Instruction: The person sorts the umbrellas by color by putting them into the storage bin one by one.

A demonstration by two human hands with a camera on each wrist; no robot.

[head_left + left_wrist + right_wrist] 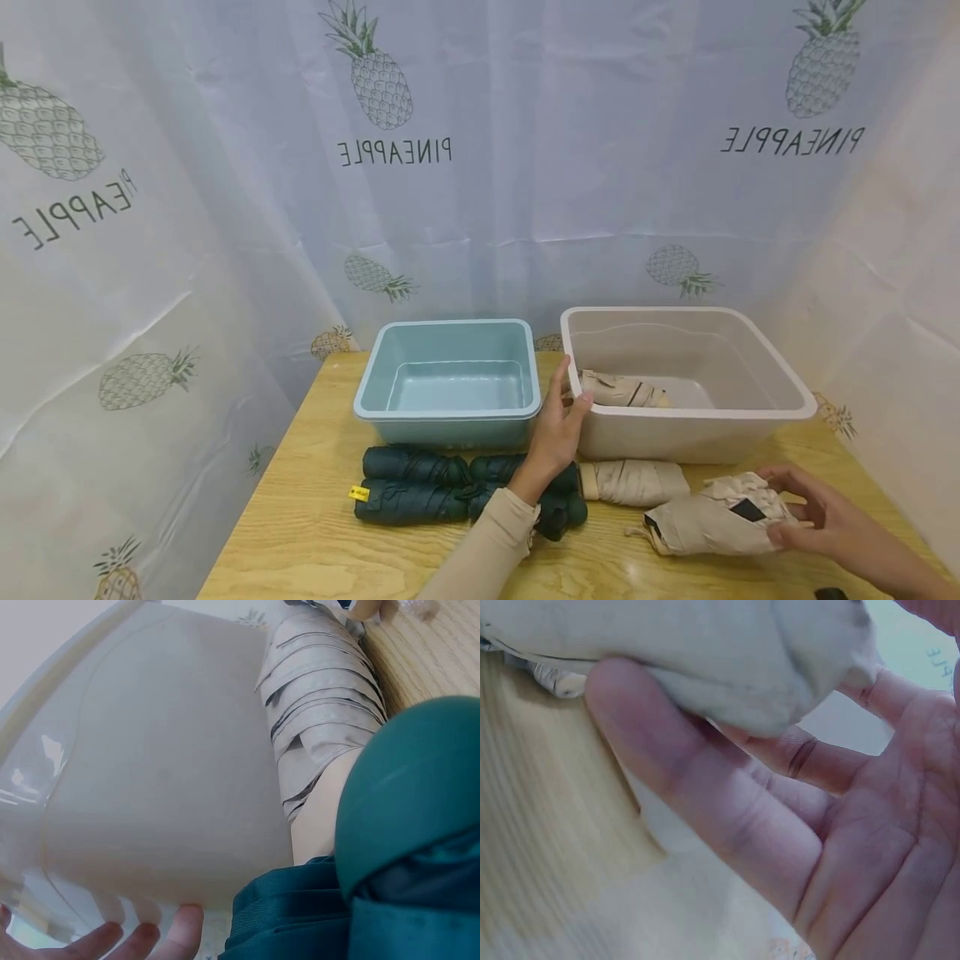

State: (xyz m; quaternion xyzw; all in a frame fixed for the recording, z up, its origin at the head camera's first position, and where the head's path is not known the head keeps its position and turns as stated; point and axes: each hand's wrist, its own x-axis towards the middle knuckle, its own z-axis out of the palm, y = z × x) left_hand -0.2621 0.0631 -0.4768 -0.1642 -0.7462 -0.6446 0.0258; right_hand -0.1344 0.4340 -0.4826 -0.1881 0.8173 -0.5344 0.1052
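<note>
My right hand (pixel 825 518) pinches one end of a beige folded umbrella (pixel 708 527), thumb on the near side and fingers behind. The right wrist view shows the thumb along the cloth of this umbrella (pixel 705 652). My left hand (pixel 558 433) is at the left front corner of the beige bin (pixel 690 433), its fingers extended and fingertips touching the outer wall (pixel 172 765). Inside that bin lies another beige umbrella (pixel 618 389). A further beige umbrella (pixel 637 483) lies in front of the bin, between it and the held one.
A light blue bin (pixel 450 429) stands left of the beige one. Several dark green folded umbrellas (pixel 412 502) lie before it, partly hidden by my left forearm. Pineapple-print curtains (pixel 510 208) hang behind and beside the wooden table (pixel 300 517).
</note>
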